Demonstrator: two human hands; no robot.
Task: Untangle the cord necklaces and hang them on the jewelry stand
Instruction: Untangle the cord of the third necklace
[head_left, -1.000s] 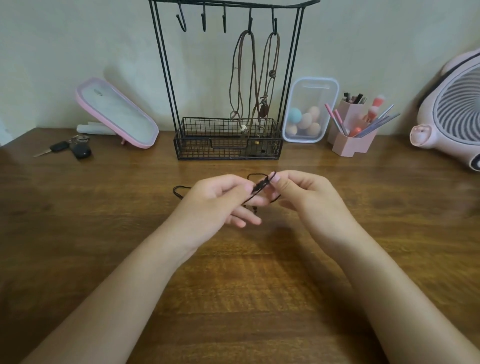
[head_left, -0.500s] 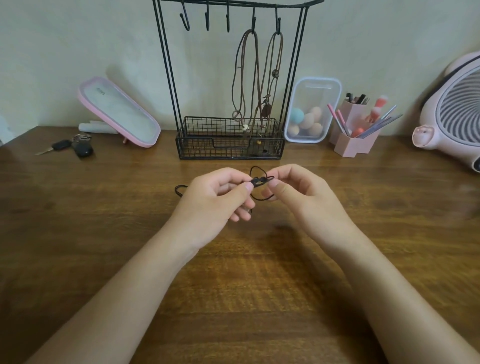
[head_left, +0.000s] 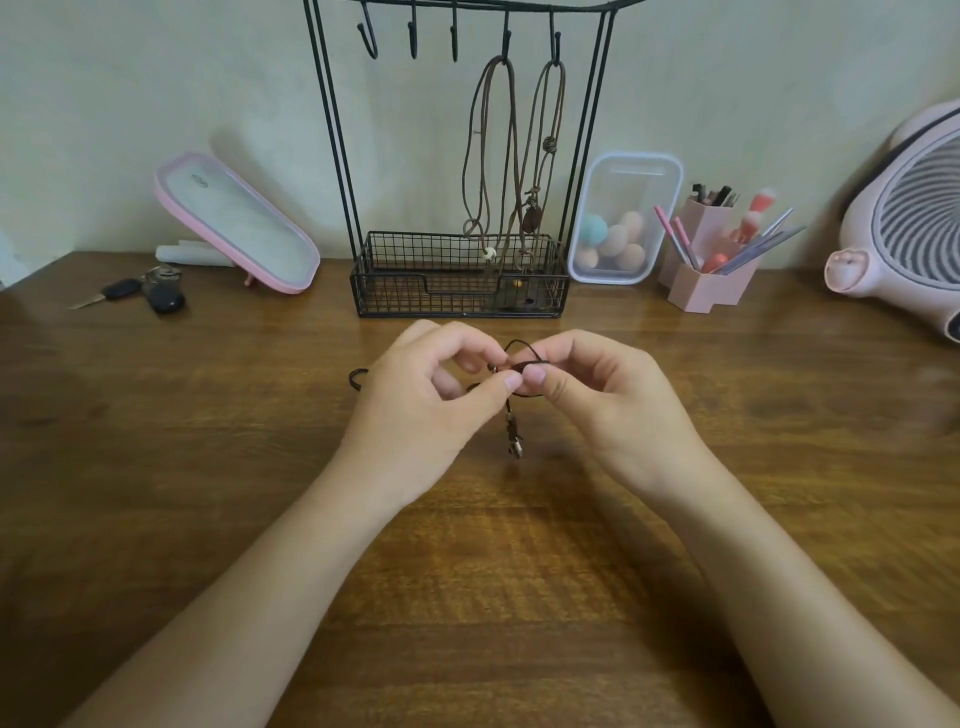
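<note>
A black cord necklace (head_left: 519, 347) is pinched between both my hands just above the wooden table, in front of the stand. My left hand (head_left: 431, 400) grips it with thumb and forefinger; my right hand (head_left: 602, 400) pinches it from the other side, thumbs nearly touching. A small metal pendant (head_left: 514, 439) dangles below the pinch. A loop of the cord (head_left: 357, 378) pokes out left of my left hand. The black wire jewelry stand (head_left: 457, 280) is behind, with two brown cord necklaces (head_left: 498, 156) hanging on its two rightmost hooks; three hooks (head_left: 410, 36) on the left are bare.
A pink-framed mirror (head_left: 234, 223) leans left of the stand, with keys (head_left: 140, 296) beside it. Right of the stand are a clear box of makeup sponges (head_left: 618, 223), a pink brush holder (head_left: 711, 265) and a pink fan (head_left: 904, 223).
Both hands have lifted slightly and brought the knot tighter between the fingertips. The pendant now hangs free below the pinch.
</note>
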